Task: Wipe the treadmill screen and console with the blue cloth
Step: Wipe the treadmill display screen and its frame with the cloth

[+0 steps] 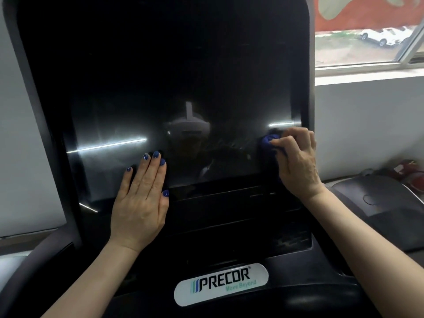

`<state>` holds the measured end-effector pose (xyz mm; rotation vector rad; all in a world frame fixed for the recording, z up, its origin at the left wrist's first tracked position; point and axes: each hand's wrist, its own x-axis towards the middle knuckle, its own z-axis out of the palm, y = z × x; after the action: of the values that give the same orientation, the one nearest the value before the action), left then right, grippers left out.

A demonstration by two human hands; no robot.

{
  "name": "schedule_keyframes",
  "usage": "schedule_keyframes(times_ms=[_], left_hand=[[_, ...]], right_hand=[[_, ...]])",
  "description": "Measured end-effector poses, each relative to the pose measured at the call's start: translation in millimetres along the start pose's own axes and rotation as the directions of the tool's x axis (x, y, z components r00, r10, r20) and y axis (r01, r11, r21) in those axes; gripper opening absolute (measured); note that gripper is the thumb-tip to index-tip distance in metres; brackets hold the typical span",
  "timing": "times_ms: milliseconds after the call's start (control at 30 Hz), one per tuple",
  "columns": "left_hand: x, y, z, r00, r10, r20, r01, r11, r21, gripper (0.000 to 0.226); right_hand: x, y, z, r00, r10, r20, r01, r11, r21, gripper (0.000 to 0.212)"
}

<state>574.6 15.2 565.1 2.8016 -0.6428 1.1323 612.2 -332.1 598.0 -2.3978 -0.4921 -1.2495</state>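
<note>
The treadmill's large black screen (165, 88) fills the middle of the view, dark and glossy with light streaks and smears low down. Below it lies the black console (229, 216) with a white PRECOR badge (221, 283). My right hand (296, 164) is closed on a bunched blue cloth (268, 142) and presses it against the screen's lower right part. Most of the cloth is hidden under the fingers. My left hand (142, 198) lies flat, fingers together, on the screen's lower left edge, holding nothing.
A grey frame (34, 111) borders the screen on both sides. To the right is a window (367, 42) with a white sill, and below it the dark housing of another machine (385, 203). A white wall stands on the left.
</note>
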Motion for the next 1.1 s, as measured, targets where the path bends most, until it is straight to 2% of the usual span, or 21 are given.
schedule_keyframes(times_ms=[267,400,467,567,700,867,1033,1100], left_hand=[[0,0,0,1.0,0.003,-0.019,-0.004,1.0,-0.008,0.056],[-1,0,1,1.0,0.005,-0.009,-0.006,1.0,-0.008,0.056],[-1,-1,1,1.0,0.006,-0.002,-0.006,1.0,-0.005,0.057],[-1,-1,1,1.0,0.005,0.007,-0.005,1.0,-0.001,0.057],[0,-1,1,1.0,0.005,0.003,-0.005,1.0,0.005,0.057],[-1,-1,0,1.0,0.0,0.011,0.0,1.0,-0.008,0.057],[-1,-1,1,1.0,0.005,0.0,-0.005,1.0,0.0,0.056],[-1,-1,1,1.0,0.005,-0.002,-0.005,1.0,0.001,0.056]], right_hand=[[-37,-12,-4,0.998,0.058,0.021,-0.058,0.998,0.004,0.017],[-29,-7,-17,0.998,-0.063,0.013,0.064,0.986,-0.154,0.013],[-26,-7,-17,0.995,-0.096,-0.016,0.091,0.979,-0.181,0.018],[-22,-16,-2,0.996,-0.05,-0.069,0.042,0.994,-0.101,0.015],[-5,-35,18,0.986,0.073,-0.15,-0.091,0.989,-0.113,0.014],[-18,-37,14,0.996,0.003,-0.084,-0.012,0.994,-0.105,0.006],[6,-53,29,0.965,0.186,-0.185,-0.214,0.967,-0.14,0.012],[3,-59,32,0.975,0.153,-0.163,-0.179,0.971,-0.159,0.013]])
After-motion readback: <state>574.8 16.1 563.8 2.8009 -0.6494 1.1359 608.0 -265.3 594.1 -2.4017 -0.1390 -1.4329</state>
